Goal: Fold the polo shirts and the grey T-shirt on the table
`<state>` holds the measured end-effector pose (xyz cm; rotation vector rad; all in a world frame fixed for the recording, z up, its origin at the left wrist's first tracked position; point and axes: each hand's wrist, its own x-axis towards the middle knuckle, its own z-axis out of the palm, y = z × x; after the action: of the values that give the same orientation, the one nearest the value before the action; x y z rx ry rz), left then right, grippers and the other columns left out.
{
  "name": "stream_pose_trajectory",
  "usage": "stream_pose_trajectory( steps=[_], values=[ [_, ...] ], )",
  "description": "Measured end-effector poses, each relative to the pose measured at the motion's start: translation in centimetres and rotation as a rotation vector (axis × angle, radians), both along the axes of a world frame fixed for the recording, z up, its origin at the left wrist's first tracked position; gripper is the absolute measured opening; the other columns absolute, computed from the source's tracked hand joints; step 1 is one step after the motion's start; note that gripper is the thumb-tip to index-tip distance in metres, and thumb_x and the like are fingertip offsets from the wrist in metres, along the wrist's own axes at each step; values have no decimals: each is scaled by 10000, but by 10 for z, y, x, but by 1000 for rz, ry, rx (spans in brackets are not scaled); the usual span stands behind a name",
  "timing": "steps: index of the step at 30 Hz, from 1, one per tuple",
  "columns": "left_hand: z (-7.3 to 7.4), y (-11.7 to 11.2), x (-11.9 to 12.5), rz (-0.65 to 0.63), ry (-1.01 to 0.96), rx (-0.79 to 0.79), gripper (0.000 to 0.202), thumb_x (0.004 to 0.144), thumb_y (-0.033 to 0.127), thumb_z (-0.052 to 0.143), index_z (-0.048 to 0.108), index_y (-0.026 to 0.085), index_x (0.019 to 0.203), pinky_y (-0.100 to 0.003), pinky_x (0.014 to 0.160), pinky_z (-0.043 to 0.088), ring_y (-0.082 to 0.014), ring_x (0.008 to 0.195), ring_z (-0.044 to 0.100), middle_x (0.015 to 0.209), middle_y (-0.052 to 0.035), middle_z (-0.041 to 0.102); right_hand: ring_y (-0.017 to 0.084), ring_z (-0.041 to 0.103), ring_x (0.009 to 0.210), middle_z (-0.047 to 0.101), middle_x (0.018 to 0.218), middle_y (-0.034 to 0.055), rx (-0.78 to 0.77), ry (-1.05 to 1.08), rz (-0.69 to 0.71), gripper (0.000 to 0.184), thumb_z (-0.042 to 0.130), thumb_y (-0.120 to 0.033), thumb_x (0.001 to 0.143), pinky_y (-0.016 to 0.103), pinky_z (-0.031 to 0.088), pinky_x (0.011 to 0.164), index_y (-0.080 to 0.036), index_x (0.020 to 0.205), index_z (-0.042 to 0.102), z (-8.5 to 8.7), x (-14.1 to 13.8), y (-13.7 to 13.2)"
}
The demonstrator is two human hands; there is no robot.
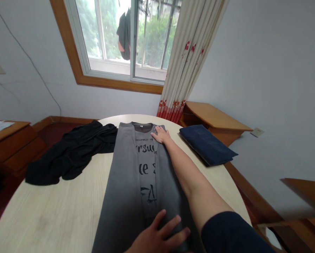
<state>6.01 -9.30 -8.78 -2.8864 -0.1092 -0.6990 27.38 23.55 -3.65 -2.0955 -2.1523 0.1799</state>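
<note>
A grey T-shirt (123, 175) with black lettering lies lengthwise on the round table, its collar at the far end. Both its sides are folded inward, leaving a strip of the print showing between them. My right hand (161, 134) rests flat with fingers spread on the shirt's far right shoulder, beside the collar. Nearer to me, my left hand (162, 233) lies over the lower part of the shirt, fingers apart. Neither hand grips the cloth. The shirt's near end runs out of view at the bottom.
A crumpled black garment (75, 151) lies on the left of the pale round table (59, 211), partly over its edge. On the right sits a folded dark blue garment (206, 144). Beyond are a wooden desk (215, 116), a curtain (189, 52) and a window.
</note>
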Motion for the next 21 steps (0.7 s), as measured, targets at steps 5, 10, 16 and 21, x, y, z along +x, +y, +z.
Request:
stream_pose_trajectory(
  steps=[5,10,16,21],
  values=[
    [-16,-2,4,73,-46,151,338,1055,394,448,604,341,1350,-367,1050,512,-219,1391,482,1596,81,410,299,194,1541,252,1663,121,49,43,4,700,314,-593,1010,616,110,1217,-191,1583,317,-6,3,30],
    [-9,-3,3,61,-1,57,339,1050,368,471,589,376,1367,-383,1054,510,-221,1388,492,1583,80,430,286,314,1495,425,1581,132,275,451,1,672,407,-638,967,538,153,1231,-187,1454,512,-13,19,42],
    [26,-3,-8,-32,135,-263,403,1028,430,501,522,388,1429,-503,1118,441,-294,1427,454,1560,7,471,248,576,1273,587,1429,141,504,1349,-248,704,427,-760,878,475,403,1111,-200,1243,648,-20,59,11],
    [67,-2,-16,-80,219,-652,575,996,527,505,447,253,1498,-573,1206,293,-300,1473,379,1562,-59,470,289,614,1220,717,1237,103,415,1334,-38,603,732,-701,693,487,406,1111,-217,1052,739,-27,58,-49]
  ],
)
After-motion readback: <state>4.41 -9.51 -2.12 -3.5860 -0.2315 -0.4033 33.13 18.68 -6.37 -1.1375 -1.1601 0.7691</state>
